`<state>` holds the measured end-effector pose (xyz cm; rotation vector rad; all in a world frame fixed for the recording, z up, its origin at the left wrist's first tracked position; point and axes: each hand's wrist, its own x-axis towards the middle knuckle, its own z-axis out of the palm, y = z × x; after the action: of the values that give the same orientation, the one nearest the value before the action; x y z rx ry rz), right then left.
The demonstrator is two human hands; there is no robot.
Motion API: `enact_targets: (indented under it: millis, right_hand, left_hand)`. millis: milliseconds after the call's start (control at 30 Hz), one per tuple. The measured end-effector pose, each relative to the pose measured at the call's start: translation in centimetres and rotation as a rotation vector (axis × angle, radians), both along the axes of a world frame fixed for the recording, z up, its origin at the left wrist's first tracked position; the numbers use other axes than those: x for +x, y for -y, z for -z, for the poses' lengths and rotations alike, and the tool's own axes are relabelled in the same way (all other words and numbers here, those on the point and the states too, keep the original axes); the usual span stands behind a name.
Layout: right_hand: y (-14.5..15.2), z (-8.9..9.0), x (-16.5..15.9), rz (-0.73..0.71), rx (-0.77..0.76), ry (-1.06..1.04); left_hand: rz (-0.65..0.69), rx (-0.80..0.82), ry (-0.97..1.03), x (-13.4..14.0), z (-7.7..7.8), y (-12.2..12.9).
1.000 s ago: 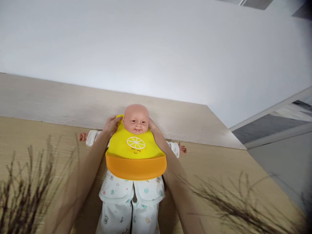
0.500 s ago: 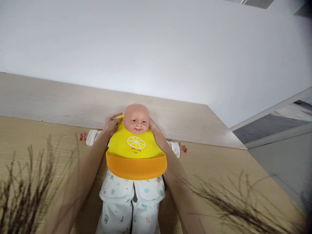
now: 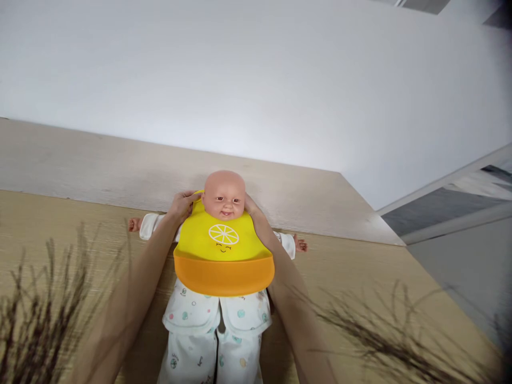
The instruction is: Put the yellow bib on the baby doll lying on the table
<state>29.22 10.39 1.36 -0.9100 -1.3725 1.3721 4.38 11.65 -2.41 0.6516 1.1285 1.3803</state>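
Note:
A baby doll [image 3: 224, 188] in white printed clothes [image 3: 240, 317] leans back against a pale board, its arms stretched out to both sides. Over its chest lies a yellow silicone bib [image 3: 200, 229] with a white citrus slice, a smiling face and an orange catch pocket [image 3: 224, 274] at the bottom. My left hand [image 3: 183, 205] is closed in a pinch on the bib's neck strap, beside the doll's head. On the other side, my right hand [image 3: 251, 205] reaches behind the doll's neck; its fingers are hidden by the head and bib.
Light wood-grained surface [image 3: 360, 288] lies under the doll. A pale board [image 3: 296, 186] rises behind it, with a white wall [image 3: 256, 80] beyond. Dark strands of hair [image 3: 44, 309] hang blurred at both lower sides of the view.
The fingers of my left hand, spread and raised at the strap before, have drawn in and closed on it. My right hand, the doll and the bib have barely moved.

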Motion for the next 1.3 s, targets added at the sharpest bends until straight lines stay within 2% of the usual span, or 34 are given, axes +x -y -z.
enact_targets:
  millis: [233, 367, 500, 667, 767, 900, 1067, 1300]
  right_hand:
    - [0.0, 0.3, -0.2, 0.011, -0.004, -0.012]
    - [0.7, -0.1, 0.1, 0.021, 0.008, -0.004]
    - [1.2, -0.7, 0.3, -0.003, 0.034, 0.027]
    - [1.2, -0.4, 0.0, 0.011, 0.016, -0.002]
    - [0.9, 0.2, -0.3, 0.036, -0.025, -0.021]
    - [0.1, 1.0, -0.6, 0.045, -0.039, -0.023]
    - [-1.4, 1.8, -0.9, 0.039, -0.092, -0.016]
    - [-5.3, 2.1, -2.3, 0.028, -0.240, 0.027]
  left_hand:
    - [0.107, 0.013, 0.023, -0.6, -0.5, 0.8]
    - [0.109, 0.037, 0.026, -0.5, -0.8, 1.0]
    - [0.088, 0.023, -0.078, -0.6, -0.6, 0.9]
    - [0.228, -0.001, -0.175, -1.1, -0.3, 1.0]
    - [0.256, 0.001, -0.213, -1.3, -0.2, 0.9]
    - [0.254, 0.012, -0.211, -1.7, -0.1, 0.7]
    - [0.192, 0.019, -0.099, -1.8, -0.6, 0.7]
    - [0.197, -0.024, 0.020, -1.3, -1.6, 1.1]
